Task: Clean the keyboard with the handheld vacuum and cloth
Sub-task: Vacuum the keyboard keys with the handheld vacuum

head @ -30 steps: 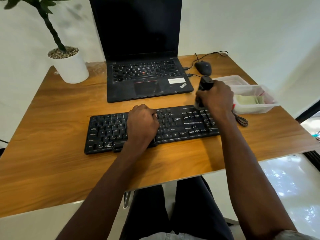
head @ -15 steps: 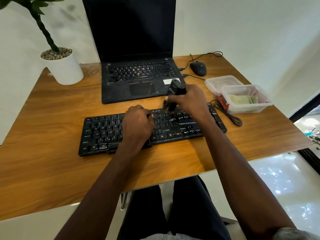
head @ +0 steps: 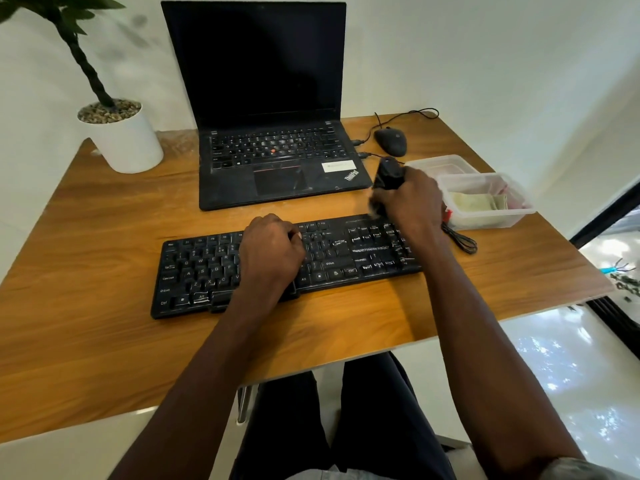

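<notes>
The black keyboard point(head: 287, 261) lies on the table point(head: 104, 341). The left hand point(head: 270, 252) rests on its middle, fingers curled under. The right hand point(head: 410, 200) grips the small black vacuum point(head: 388, 178) at the keyboard's right end.

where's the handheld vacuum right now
In the head view, the handheld vacuum is gripped in the right hand at the keyboard's far right end, beside the clear plastic container.

My left hand point(head: 272, 252) rests on the middle of the black keyboard point(head: 346, 254), fingers curled. My right hand point(head: 410, 202) grips the black handheld vacuum point(head: 388, 178) at the keyboard's far right corner. Behind on the worktop point(head: 104, 237) stands an open laptop point(head: 273, 161).
</notes>
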